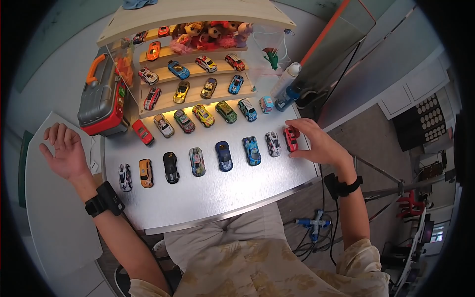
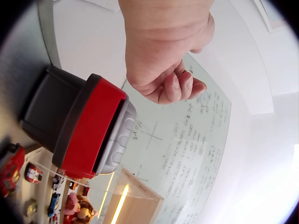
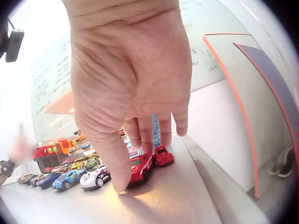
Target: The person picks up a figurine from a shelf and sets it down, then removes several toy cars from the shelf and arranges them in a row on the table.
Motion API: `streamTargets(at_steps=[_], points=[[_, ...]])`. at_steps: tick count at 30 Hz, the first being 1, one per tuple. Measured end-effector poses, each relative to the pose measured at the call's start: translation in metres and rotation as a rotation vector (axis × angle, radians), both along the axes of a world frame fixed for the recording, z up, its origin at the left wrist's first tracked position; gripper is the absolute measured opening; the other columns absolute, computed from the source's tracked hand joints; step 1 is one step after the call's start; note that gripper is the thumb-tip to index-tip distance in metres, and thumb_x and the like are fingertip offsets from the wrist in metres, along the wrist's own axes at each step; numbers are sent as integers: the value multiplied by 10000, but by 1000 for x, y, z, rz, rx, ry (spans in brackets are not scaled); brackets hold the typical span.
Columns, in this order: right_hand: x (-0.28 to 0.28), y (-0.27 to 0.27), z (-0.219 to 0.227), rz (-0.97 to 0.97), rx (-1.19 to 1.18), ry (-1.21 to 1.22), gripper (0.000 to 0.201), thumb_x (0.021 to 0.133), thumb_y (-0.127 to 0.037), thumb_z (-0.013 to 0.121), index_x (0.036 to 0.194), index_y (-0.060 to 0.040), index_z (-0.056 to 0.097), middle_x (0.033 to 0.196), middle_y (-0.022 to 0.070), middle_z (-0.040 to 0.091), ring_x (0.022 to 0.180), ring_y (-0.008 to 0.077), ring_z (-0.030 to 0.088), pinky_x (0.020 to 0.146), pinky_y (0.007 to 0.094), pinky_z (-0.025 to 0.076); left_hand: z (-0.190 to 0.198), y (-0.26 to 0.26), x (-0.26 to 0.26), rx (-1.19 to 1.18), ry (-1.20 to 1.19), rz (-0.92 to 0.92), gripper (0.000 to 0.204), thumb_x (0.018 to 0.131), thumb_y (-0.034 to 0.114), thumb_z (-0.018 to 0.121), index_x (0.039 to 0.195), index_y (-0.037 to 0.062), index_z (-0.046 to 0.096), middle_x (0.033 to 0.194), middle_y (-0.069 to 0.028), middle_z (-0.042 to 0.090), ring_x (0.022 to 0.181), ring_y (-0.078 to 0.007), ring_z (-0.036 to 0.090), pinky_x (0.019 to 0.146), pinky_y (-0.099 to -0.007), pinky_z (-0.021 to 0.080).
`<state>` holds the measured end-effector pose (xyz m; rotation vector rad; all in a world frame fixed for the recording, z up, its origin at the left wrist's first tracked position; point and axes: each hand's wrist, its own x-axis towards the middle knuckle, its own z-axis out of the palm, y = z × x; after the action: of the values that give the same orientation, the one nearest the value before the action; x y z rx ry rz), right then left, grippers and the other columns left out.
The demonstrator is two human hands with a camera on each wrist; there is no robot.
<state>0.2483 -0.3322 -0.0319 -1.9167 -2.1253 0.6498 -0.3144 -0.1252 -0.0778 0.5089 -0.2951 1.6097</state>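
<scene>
My right hand [image 1: 316, 141] is at the right end of the front row of toy cars and pinches a red toy car [image 1: 290, 141] with white markings between thumb and fingers. In the right wrist view, the thumb lies along the near side of this red toy car [image 3: 141, 169], while the fingers hang behind it. A second, plain red toy car [image 3: 163, 156] sits close beside it, below the fingers. Left of them is a white toy car [image 1: 272, 144]. My left hand [image 1: 65, 151] is raised at the left, palm up and fingers loosely curled, holding nothing.
Several toy cars line the metal tabletop [image 1: 198, 208]; others and dolls [image 1: 213, 34] stand on a lit wooden tiered shelf [image 1: 168, 101]. A grey and red toolbox [image 1: 103, 99] is at the left. A white bottle [image 1: 287, 79] and a blue bottle [image 1: 288, 99] stand at the back right.
</scene>
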Motion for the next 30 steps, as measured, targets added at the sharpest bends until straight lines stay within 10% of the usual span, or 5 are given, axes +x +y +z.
streamTargets(at_steps=[30], points=[[-1,0,4,-20,-67,-8,846,758,-83,875,1508,-87,482,1519,179,458,1431,327,441,1167,417,450,-1,1,0,27,-5,-11,403,1095,423,418,967,49,501,798,-36,428,619,-145,341,555,-300,267]])
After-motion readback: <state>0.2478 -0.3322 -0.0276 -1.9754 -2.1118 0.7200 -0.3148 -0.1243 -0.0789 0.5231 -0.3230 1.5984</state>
